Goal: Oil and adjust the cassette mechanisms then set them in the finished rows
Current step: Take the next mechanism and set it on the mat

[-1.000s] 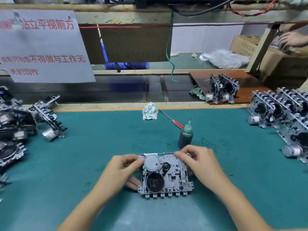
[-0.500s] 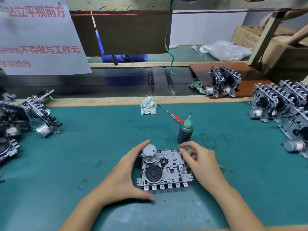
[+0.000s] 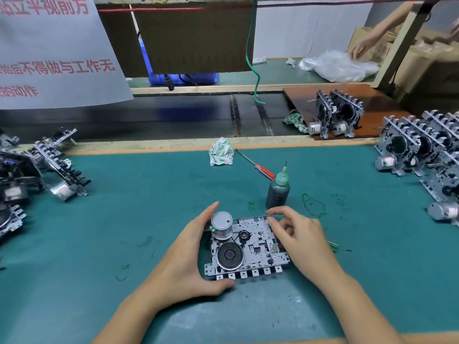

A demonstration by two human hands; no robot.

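A cassette mechanism [image 3: 250,249] lies flat on the green mat [image 3: 149,207] in front of me, with its silver motor at the top left and a black flywheel below it. My left hand [image 3: 183,259] cups its left side, fingers behind the motor and thumb under the near edge. My right hand [image 3: 300,242] pinches the mechanism's far right edge with curled fingers. A dark oil bottle [image 3: 278,188] with a green needle cap stands just behind the mechanism. Rows of upright mechanisms [image 3: 422,150] stand at the right.
A heap of mechanisms [image 3: 32,170] lies at the left edge. A red-handled screwdriver [image 3: 255,165] and a crumpled rag [image 3: 221,152] lie behind the bottle. Two mechanisms [image 3: 335,115] stand on a brown board beyond the mat. Another person's hand [image 3: 360,47] reaches at the far right.
My left hand slid from pinching the mechanism's left edge to cupping it, thumb now under the near edge. My right hand's fingers curled onto the far right edge. The mechanism stayed on the mat.
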